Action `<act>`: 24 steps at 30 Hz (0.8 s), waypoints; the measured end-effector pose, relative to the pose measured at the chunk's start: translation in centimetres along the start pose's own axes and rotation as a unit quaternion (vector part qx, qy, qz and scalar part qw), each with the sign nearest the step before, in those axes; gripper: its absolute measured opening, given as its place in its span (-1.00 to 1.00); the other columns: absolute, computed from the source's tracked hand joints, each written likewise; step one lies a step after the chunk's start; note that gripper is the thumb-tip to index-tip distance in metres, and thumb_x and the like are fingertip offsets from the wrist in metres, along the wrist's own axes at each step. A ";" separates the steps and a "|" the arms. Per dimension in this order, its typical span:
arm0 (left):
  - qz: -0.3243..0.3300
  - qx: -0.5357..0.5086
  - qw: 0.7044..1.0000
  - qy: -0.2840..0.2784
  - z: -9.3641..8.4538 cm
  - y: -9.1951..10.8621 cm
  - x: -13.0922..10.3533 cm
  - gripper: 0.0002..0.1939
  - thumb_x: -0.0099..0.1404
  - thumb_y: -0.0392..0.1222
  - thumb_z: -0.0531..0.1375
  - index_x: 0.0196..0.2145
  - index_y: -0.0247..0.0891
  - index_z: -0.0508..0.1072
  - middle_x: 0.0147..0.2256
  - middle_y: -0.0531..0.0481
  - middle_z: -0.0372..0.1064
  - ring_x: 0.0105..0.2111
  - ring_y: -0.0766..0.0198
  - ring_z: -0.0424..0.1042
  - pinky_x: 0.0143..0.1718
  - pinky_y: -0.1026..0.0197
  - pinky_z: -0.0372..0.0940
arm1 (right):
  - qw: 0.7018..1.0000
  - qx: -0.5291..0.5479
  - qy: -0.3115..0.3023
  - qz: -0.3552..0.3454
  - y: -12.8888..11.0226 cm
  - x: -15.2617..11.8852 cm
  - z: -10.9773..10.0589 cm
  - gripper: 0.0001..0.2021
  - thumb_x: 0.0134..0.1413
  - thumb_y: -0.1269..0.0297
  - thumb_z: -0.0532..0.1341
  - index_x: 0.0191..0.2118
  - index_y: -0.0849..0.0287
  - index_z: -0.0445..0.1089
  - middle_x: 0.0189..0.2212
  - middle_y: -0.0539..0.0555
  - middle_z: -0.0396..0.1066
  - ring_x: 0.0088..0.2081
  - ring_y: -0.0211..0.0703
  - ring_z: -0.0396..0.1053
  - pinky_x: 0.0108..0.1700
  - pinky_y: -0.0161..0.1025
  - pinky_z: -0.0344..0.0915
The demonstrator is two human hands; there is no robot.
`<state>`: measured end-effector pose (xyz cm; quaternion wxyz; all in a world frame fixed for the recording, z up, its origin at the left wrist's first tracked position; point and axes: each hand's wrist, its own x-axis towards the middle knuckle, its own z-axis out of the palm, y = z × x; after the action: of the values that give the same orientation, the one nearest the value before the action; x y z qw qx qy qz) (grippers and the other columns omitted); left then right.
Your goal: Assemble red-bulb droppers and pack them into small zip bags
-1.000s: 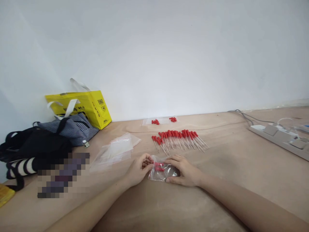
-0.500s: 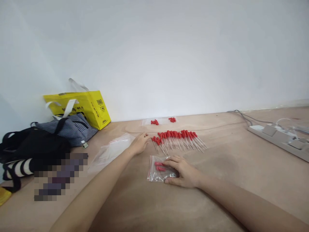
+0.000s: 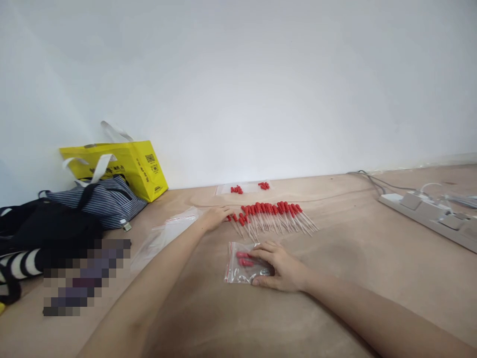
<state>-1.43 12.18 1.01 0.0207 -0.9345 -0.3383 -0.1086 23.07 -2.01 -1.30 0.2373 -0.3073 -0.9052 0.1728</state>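
My left hand [image 3: 217,217] reaches to the left end of a row of red-bulbed droppers [image 3: 274,214] with thin clear stems. Its fingertips close on the red bulb of the leftmost dropper [image 3: 228,218], though the grip is partly hidden. Closer to me, my right hand [image 3: 280,266] rests with fingers and thumb apart on a small clear zip bag [image 3: 233,271]. Inside this bag, red dropper bulbs [image 3: 245,262] show through the plastic; my fingers cover part of it. The bag lies flat on the table.
Behind the row, more red bulbs [image 3: 236,190] lie on a clear bag [image 3: 223,190] by the wall. Flat clear bags [image 3: 175,226] lie beside my left forearm. A yellow bag [image 3: 147,169], striped bag [image 3: 100,201] and black bag [image 3: 55,219] stand left; a power strip [image 3: 428,214] lies right.
My left hand has come down onto the leftmost dropper, whose bulb now sits a little further left under the fingertips. My right hand stays on the zip bag. The view has shifted slightly.
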 end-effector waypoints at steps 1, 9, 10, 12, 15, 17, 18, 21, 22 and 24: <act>0.000 0.010 1.000 -0.004 -0.2 -0.1 -0.3 -0.77 0.17 -0.40 0.03 -0.23 -0.23 0.37 -0.19 -0.04 0.33 -0.20 0.23 0.30 -0.15 0.18 0.18 | 1.000 0.001 0.001 -0.001 0.0 0.0 0.0 -0.45 -0.12 0.01 0.19 0.03 0.10 0.19 -0.06 0.14 0.24 -0.08 -0.05 0.20 -0.07 -0.11 0.13; -0.011 0.063 0.998 -0.029 -1.1 0.2 -4.2 -0.82 0.20 -0.41 -0.01 -0.42 -0.25 0.35 -0.34 -0.01 0.33 -0.31 0.28 0.31 -0.24 0.25 0.19 | 1.000 0.011 -0.008 -0.001 0.1 0.0 -0.1 -0.44 -0.11 0.00 0.18 0.04 0.10 0.18 -0.07 0.12 0.25 -0.09 -0.06 0.20 -0.06 -0.11 0.12; -0.019 0.066 0.997 -0.025 -1.0 0.4 -4.9 -0.82 0.21 -0.40 -0.01 -0.42 -0.25 0.34 -0.37 0.00 0.32 -0.33 0.27 0.31 -0.25 0.25 0.20 | 1.000 0.011 -0.007 0.000 0.1 0.0 -0.1 -0.44 -0.11 0.00 0.18 0.04 0.11 0.19 -0.07 0.12 0.24 -0.09 -0.06 0.20 -0.06 -0.10 0.12; -0.039 0.071 0.997 -0.009 -0.8 0.8 -6.2 -0.83 0.23 -0.36 -0.03 -0.38 -0.26 0.33 -0.37 -0.01 0.32 -0.33 0.26 0.31 -0.25 0.23 0.20 | 1.000 0.013 -0.007 0.000 0.1 0.0 0.0 -0.44 -0.11 -0.01 0.19 0.03 0.12 0.19 -0.07 0.13 0.25 -0.08 -0.06 0.19 -0.06 -0.10 0.12; -0.068 0.076 0.995 0.021 -0.8 1.9 -7.8 -0.78 0.26 -0.36 -0.09 -0.23 -0.27 0.30 -0.27 -0.06 0.29 -0.26 0.24 0.29 -0.21 0.19 0.21 | 1.000 0.016 -0.009 -0.001 0.2 0.0 0.0 -0.43 -0.11 -0.01 0.19 0.04 0.11 0.18 -0.09 0.13 0.25 -0.08 -0.06 0.19 -0.07 -0.11 0.13; -0.086 0.073 0.992 0.053 -1.3 2.9 -8.9 -0.74 0.26 -0.37 -0.13 -0.18 -0.28 0.27 -0.24 -0.09 0.26 -0.23 0.24 0.28 -0.20 0.19 0.21 | 1.000 0.017 -0.009 -0.004 0.3 0.0 0.1 -0.43 -0.11 -0.01 0.18 0.05 0.10 0.17 -0.09 0.13 0.25 -0.09 -0.06 0.20 -0.07 -0.11 0.13; -0.096 0.066 0.990 0.078 -1.7 3.5 -9.4 -0.74 0.26 -0.36 -0.14 -0.19 -0.27 0.28 -0.26 -0.08 0.24 -0.24 0.25 0.28 -0.20 0.20 0.22 | 1.000 0.016 -0.009 -0.005 0.3 0.0 0.1 -0.43 -0.11 -0.01 0.18 0.05 0.09 0.17 -0.09 0.13 0.25 -0.09 -0.06 0.20 -0.07 -0.10 0.13; -0.105 0.038 0.982 0.150 -3.0 5.4 -11.6 -0.76 0.27 -0.28 -0.13 -0.24 -0.23 0.30 -0.33 -0.03 0.22 -0.30 0.29 0.29 -0.24 0.25 0.23 | 1.000 0.016 -0.006 -0.008 0.3 -0.1 0.1 -0.44 -0.10 0.00 0.18 0.05 0.10 0.18 -0.09 0.13 0.25 -0.09 -0.06 0.20 -0.07 -0.10 0.12; -0.104 0.035 0.981 0.160 -3.4 5.9 -12.4 -0.76 0.27 -0.28 -0.13 -0.26 -0.21 0.30 -0.34 -0.03 0.23 -0.31 0.30 0.30 -0.25 0.27 0.23 | 1.000 0.016 -0.005 -0.007 0.3 -0.1 0.1 -0.44 -0.10 0.00 0.18 0.04 0.10 0.18 -0.09 0.13 0.25 -0.09 -0.06 0.20 -0.07 -0.10 0.13; -0.104 0.034 0.981 0.161 -4.0 6.9 -14.0 -0.75 0.26 -0.28 -0.12 -0.27 -0.19 0.32 -0.34 -0.02 0.24 -0.33 0.31 0.31 -0.28 0.30 0.24 | 1.000 0.017 -0.005 -0.005 0.3 -0.1 0.1 -0.44 -0.10 0.00 0.19 0.04 0.10 0.18 -0.09 0.13 0.25 -0.09 -0.06 0.20 -0.07 -0.10 0.13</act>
<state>-8.27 -2.32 2.14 0.0951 -0.8634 -0.4289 -0.2479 23.24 -1.91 -1.53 0.2393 -0.2977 -0.9048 0.1883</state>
